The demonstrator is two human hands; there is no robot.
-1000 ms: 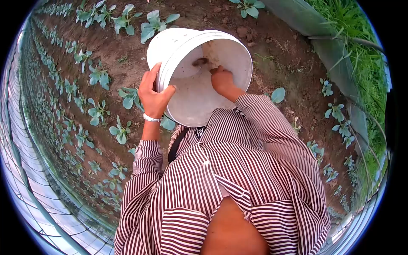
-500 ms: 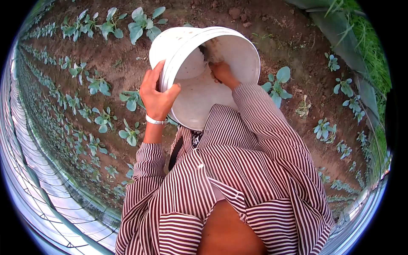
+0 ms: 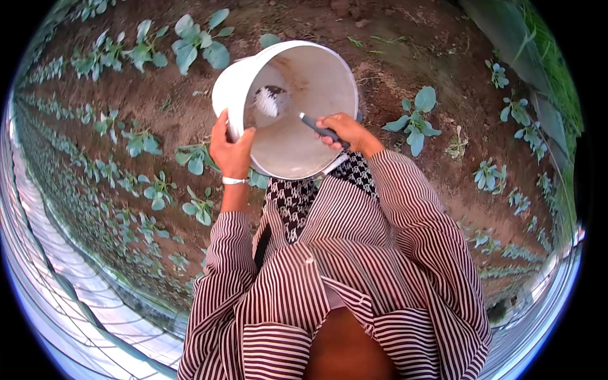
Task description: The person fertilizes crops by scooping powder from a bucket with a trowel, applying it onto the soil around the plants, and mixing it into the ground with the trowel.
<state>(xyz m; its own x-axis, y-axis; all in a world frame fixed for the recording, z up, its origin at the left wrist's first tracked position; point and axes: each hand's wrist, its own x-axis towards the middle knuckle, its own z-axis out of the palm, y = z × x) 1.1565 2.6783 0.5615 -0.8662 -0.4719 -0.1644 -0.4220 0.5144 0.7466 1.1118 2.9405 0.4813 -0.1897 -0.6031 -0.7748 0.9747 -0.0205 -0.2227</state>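
Note:
A white bucket (image 3: 304,152) is tilted so its mouth faces me, above my legs. My left hand (image 3: 232,149) grips its left rim, thumb at the edge and fingers along the outside wall. In my right hand (image 3: 345,132), at the right side of the bucket mouth, is the dark grey handle of what looks like a hand trowel (image 3: 326,131). Its dark head points into the bucket, and white granular material (image 3: 268,103) shows on it. The bucket's bottom is partly hidden behind the head.
Rows of leafy green seedlings (image 3: 415,123) grow in brown soil (image 3: 392,69) on both sides. Larger plants (image 3: 199,41) stand beyond the bucket at upper left. Plastic sheeting (image 3: 516,69) and grass (image 3: 538,50) run along the right; a curved greenhouse wall lies to the left.
My right hand has drawn back from deep in the bucket toward its right rim, bringing the trowel handle into sight. The bucket has shifted slightly left in view.

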